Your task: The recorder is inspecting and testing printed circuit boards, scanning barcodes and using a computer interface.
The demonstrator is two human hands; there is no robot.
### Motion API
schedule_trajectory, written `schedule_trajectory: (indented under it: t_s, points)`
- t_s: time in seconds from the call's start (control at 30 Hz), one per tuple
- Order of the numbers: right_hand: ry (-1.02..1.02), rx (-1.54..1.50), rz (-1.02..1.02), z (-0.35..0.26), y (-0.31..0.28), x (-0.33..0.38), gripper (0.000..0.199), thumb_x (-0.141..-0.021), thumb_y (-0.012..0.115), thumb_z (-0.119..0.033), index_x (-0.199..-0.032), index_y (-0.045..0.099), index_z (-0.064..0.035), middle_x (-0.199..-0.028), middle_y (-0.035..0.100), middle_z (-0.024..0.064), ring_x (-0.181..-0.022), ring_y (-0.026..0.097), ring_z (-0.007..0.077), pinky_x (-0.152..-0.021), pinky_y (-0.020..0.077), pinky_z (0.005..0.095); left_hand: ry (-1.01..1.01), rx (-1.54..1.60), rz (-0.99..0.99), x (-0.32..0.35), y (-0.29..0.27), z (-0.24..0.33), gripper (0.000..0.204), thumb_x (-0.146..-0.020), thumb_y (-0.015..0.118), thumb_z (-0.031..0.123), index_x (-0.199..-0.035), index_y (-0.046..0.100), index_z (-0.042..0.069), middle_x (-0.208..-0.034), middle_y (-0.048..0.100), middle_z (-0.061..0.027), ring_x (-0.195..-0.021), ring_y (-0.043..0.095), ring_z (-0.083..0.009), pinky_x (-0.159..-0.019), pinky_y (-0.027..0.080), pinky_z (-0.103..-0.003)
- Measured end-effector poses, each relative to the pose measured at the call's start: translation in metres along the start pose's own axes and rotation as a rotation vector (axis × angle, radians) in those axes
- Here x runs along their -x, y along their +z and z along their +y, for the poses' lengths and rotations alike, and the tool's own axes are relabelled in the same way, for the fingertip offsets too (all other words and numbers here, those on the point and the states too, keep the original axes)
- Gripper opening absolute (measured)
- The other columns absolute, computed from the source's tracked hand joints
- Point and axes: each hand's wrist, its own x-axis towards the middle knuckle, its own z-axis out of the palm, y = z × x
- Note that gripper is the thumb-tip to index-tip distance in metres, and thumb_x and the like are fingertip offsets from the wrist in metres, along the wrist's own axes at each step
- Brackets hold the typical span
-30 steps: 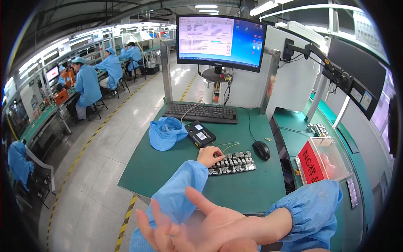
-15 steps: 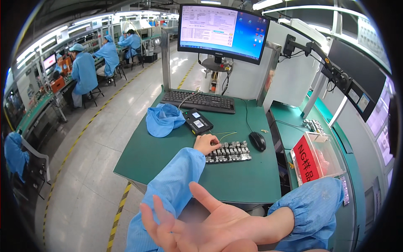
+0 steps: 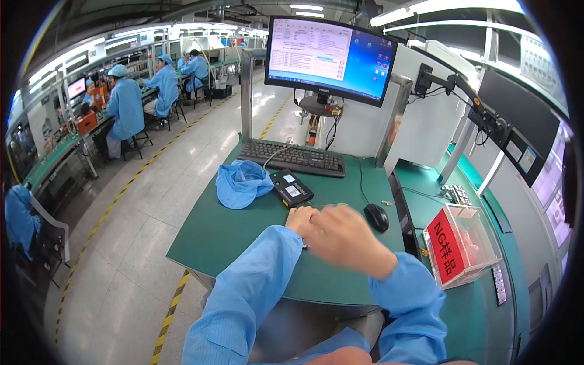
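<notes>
My left hand (image 3: 298, 221) is on the green table just in front of a small black device box (image 3: 292, 187) with a screen and a white label. Its fingers look curled, but their tips and anything in them are hidden behind my right hand. My right hand (image 3: 345, 241) reaches over from the right and is smeared by motion, so its fingers do not show clearly. Beneath the two hands, the block of small metal parts is almost wholly covered. A thin wire runs from the box behind my right hand.
A blue cap (image 3: 244, 184) lies left of the box, with a black keyboard (image 3: 292, 158) behind and a mouse (image 3: 376, 217) to the right. A monitor (image 3: 328, 58) stands at the back. At right is a clear bin (image 3: 474, 243) with a red label. People in blue (image 3: 128, 109) sit far left.
My right hand has swung from open, palm up near me, forward onto the area by my left hand, covering the metal parts. My left hand stays near the box. The view has shifted slightly.
</notes>
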Motion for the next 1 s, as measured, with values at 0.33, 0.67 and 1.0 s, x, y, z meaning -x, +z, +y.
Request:
schedule_trajectory:
  t_s: [0.33, 0.67, 1.0]
  points:
    - [0.915, 0.368, 0.265, 0.138, 0.142, 0.203, 0.013, -0.077, 0.064, -0.016, -0.090, 0.063, -0.0117, -0.092, 0.055, 0.0066, -0.094, 0.053, 0.0275, -0.080, 0.0398, 0.0390, 0.027, 0.069, -0.002, -0.001, -0.014, 0.011, 0.021, -0.076, 0.069, 0.038, -0.081, 0.067, 0.017, -0.080, 0.061, 0.0009, -0.084, 0.058, -0.0179, -0.078, 0.036, -0.035]
    - [1.058, 0.270, -0.023, 0.138, 0.143, 0.227, 0.027, -0.073, 0.066, -0.018, -0.100, 0.066, -0.0144, -0.103, 0.057, 0.0079, -0.099, 0.055, 0.0291, -0.078, 0.0474, 0.0412, 0.002, 0.076, -0.015, -0.006, -0.008, 0.012, 0.021, -0.076, 0.068, 0.039, -0.079, 0.068, 0.019, -0.081, 0.061, 0.0009, -0.087, 0.058, -0.0182, -0.079, 0.035, -0.035]
    - [0.936, 0.149, -0.105, 0.129, 0.121, 0.229, 0.039, -0.074, 0.066, -0.020, -0.113, 0.062, -0.0176, -0.117, 0.057, 0.0074, -0.106, 0.056, 0.0288, -0.084, 0.0496, 0.0399, 0.000, 0.071, -0.005, 0.001, -0.012, 0.016, 0.020, -0.076, 0.068, 0.038, -0.079, 0.068, 0.018, -0.081, 0.062, 0.0009, -0.087, 0.058, -0.0179, -0.079, 0.035, -0.036]
